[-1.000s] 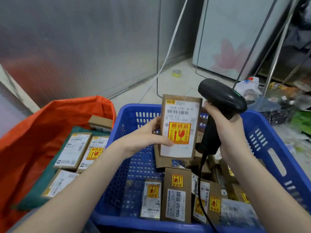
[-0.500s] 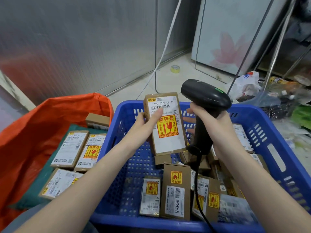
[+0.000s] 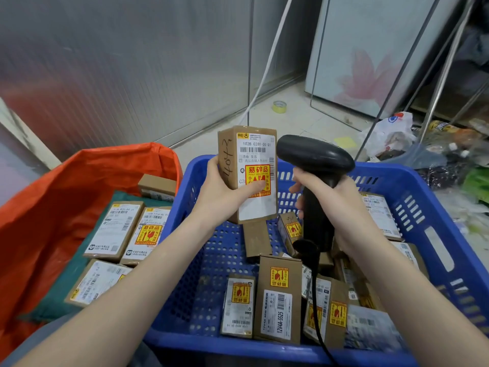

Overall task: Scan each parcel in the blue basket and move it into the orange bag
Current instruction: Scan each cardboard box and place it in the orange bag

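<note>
Above blue basket (image 3: 434,207) far edge: left hand (image 3: 222,192) gripped upright parcel (image 3: 248,173); right hand (image 3: 341,207) clasped scanner (image 3: 315,165) handle, head just beside label.

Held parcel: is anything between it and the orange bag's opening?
Nothing visible. The held parcel, gripped by the left hand, is above the blue basket; the orange bag lies open beside it.

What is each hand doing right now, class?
Left hand: closed, holding a cardboard parcel upright.
Right hand: closed, holding the black scanner by its handle.
</note>
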